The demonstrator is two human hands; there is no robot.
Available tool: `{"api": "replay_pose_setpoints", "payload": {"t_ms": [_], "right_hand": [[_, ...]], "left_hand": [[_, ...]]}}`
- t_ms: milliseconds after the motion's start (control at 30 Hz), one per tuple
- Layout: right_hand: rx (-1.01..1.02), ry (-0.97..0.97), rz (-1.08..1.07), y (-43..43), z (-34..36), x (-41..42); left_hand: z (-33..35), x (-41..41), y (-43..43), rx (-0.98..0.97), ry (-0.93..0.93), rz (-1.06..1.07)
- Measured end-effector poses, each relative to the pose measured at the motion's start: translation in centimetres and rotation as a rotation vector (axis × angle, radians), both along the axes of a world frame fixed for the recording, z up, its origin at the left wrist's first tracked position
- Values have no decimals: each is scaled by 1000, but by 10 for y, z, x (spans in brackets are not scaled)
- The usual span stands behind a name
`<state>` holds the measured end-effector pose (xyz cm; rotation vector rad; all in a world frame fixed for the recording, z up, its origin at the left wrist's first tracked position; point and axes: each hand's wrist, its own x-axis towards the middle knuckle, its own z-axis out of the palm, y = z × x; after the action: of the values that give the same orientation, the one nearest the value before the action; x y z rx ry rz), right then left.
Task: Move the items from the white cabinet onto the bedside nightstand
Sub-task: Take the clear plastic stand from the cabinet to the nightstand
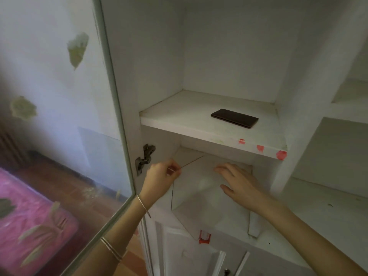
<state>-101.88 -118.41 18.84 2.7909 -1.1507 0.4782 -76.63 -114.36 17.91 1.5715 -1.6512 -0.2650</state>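
A white cabinet (211, 134) stands open in front of me. A flat black phone (234, 118) lies on its upper shelf. In the compartment below sits a large white box or sheet of card (201, 188), tilted and sticking out past the shelf edge. My left hand (161, 180) pinches the box's upper left corner. My right hand (239, 184) lies flat with fingers spread on the box's top right. The nightstand is not in view.
The cabinet's glass door (111, 124) is swung open at my left, its hinge (144, 158) beside my left hand. More open shelves (338, 148) lie to the right. A pink bedspread (25, 222) shows through the glass at lower left. Lower cabinet doors (199, 257) are closed.
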Motion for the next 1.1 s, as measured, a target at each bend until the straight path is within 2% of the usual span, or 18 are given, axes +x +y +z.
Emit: {"api": "replay_pose_setpoints", "payload": {"t_ms": [200,467,767,867,1100], "right_hand": [[71,-57,92,15,8,2],[308,82,202,77,-18,-15],[604,261,512,179,-64,7],[695,262,603,213,-71,30],[614,367,832,327,-91,105]], "left_hand": [[6,-8,58,34,30,72],[7,-27,180,-56,60,315],[-36,-72,358,-208,282,876],[-40,-83,417,-232,319,1031],[-44,-101,568,-314,405,1328]]}}
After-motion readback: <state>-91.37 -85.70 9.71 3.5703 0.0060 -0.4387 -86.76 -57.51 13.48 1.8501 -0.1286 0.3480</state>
